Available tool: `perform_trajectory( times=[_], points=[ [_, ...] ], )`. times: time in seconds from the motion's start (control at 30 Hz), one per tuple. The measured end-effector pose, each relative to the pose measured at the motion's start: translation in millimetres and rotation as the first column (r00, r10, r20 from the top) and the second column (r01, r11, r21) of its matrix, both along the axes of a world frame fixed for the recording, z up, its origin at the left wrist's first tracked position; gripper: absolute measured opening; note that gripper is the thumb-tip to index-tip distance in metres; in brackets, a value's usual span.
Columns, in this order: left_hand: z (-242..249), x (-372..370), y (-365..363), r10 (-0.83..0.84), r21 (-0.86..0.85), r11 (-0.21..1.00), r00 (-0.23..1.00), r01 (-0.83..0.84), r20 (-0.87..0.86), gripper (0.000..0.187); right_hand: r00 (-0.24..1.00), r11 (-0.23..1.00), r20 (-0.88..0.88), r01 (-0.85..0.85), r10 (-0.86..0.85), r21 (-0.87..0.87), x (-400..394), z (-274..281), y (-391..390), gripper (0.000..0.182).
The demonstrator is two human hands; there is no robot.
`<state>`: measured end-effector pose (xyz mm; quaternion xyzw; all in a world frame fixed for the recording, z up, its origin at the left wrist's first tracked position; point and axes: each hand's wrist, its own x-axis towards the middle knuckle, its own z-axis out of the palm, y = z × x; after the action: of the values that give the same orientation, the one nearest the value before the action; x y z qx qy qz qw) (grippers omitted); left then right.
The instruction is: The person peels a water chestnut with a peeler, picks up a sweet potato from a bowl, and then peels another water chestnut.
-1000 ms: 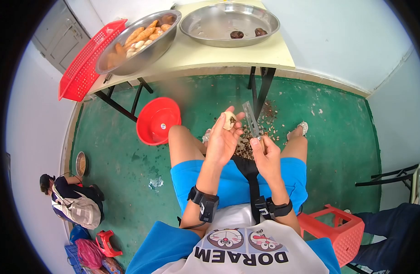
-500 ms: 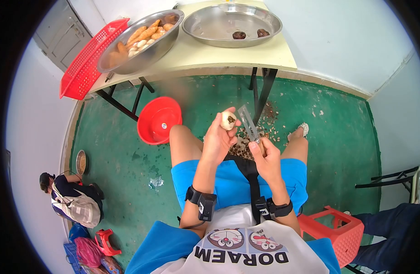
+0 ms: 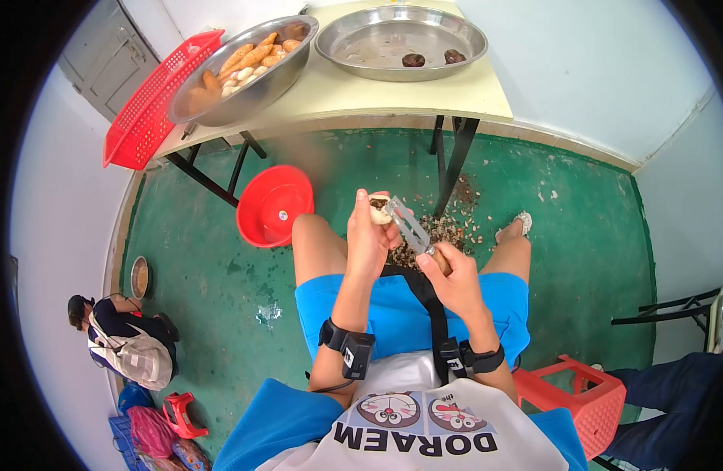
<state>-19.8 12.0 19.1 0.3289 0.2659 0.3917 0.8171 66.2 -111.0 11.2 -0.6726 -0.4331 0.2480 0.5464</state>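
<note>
The peeler (image 3: 422, 245) lies aslant between the two hands, its long axis running from the wooden handle in the right hand (image 3: 449, 271) up and leftward, blade end away from the body. The right hand is wrapped around that handle. The blade end meets the right edge of a pale vegetable (image 3: 383, 213), though whether they touch is hard to tell. The left hand (image 3: 371, 231) pinches the vegetable between thumb and fingers, its dark patch facing up.

Below, peelings (image 3: 453, 232) litter the green floor (image 3: 220, 345) beside a red basin (image 3: 255, 212). On the bench (image 3: 385, 98) ahead stand a steel bowl (image 3: 279, 82) of orange and pale pieces, a steel tray (image 3: 361, 51) with two dark lumps (image 3: 413, 60), and a red basket (image 3: 145, 122). A red stool (image 3: 593, 404) stands at right; a person with a backpack (image 3: 144, 363) is low at left.
</note>
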Motion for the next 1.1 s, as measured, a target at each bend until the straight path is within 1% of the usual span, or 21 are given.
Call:
perform_trajectory(
  times=[0.03,0.1,0.13,0.23,0.3,0.43,0.5,0.63,0.7,0.83,0.9,1.03,1.1],
  points=[
    [-2.3,-2.8,2.0,0.001,0.000,1.000,1.000,-0.001,0.000,0.041,1.000,1.000,0.000,-0.001,0.001,0.000,-0.6,1.6,-0.5,0.026],
    [-6.9,-9.8,6.6,-0.137,0.036,0.990,0.988,0.135,0.071,0.040,0.999,0.999,-0.004,-0.044,0.044,-0.011,-1.9,5.2,-1.5,0.028],
    [-6.5,-9.7,6.1,-0.137,0.036,0.990,0.988,0.134,0.071,0.040,0.999,0.999,-0.004,-0.045,0.045,-0.011,-2.4,6.7,-2.1,0.028],
    [-2.9,-5.5,2.1,-0.096,0.052,0.994,0.993,0.092,0.069,0.040,0.997,0.996,0.021,-0.075,0.076,-0.041,-3.9,8.3,-3.0,0.030],
    [-2.7,-1.8,-1.1,-0.010,0.089,0.996,1.000,0.012,-0.016,0.042,0.995,0.994,0.045,-0.089,0.092,-0.060,-4.3,7.8,-3.7,0.031],
    [-3.5,-0.6,-2.1,-0.037,0.115,0.993,0.999,0.041,-0.034,0.047,0.994,0.993,0.062,-0.090,0.095,-0.079,-2.4,6.1,-5.5,0.031],
    [-3.1,1.3,-3.7,0.002,0.087,0.996,1.000,-0.005,0.029,0.047,0.992,0.990,0.059,-0.105,0.111,-0.093,-2.0,7.6,-6.6,0.032],
    [-4.8,0.7,-3.7,-0.013,0.087,0.996,0.996,0.005,0.085,0.045,0.991,0.987,0.057,-0.115,0.121,-0.109,-1.2,6.5,-6.9,0.032],
    [-6.3,0.8,-3.4,-0.013,0.096,0.995,0.998,0.007,0.056,0.044,0.988,0.984,0.067,-0.129,0.137,-0.120,-0.6,4.9,-7.1,0.032],
    [-5.9,-0.2,-2.6,-0.009,0.137,0.991,0.999,0.001,0.054,0.043,0.988,0.983,0.051,-0.142,0.149,-0.115,-1.2,7.2,-6.9,0.032],
    [-7.1,1.2,-2.6,0.039,0.150,0.988,0.999,-0.040,0.012,0.041,0.987,0.982,0.045,-0.150,0.156,-0.113,-1.0,7.0,-7.0,0.032],
    [-6.1,1.3,-2.4,0.073,0.171,0.983,0.997,-0.072,-0.001,0.042,0.986,0.978,0.035,-0.160,0.166,-0.134,-1.0,10.1,-7.3,0.032],
    [-10.9,0.7,0.2,0.104,0.236,0.968,0.993,-0.089,-0.054,0.040,0.984,0.975,0.017,-0.174,0.178,-0.139,-0.7,11.9,-8.3,0.032]
  ],
)
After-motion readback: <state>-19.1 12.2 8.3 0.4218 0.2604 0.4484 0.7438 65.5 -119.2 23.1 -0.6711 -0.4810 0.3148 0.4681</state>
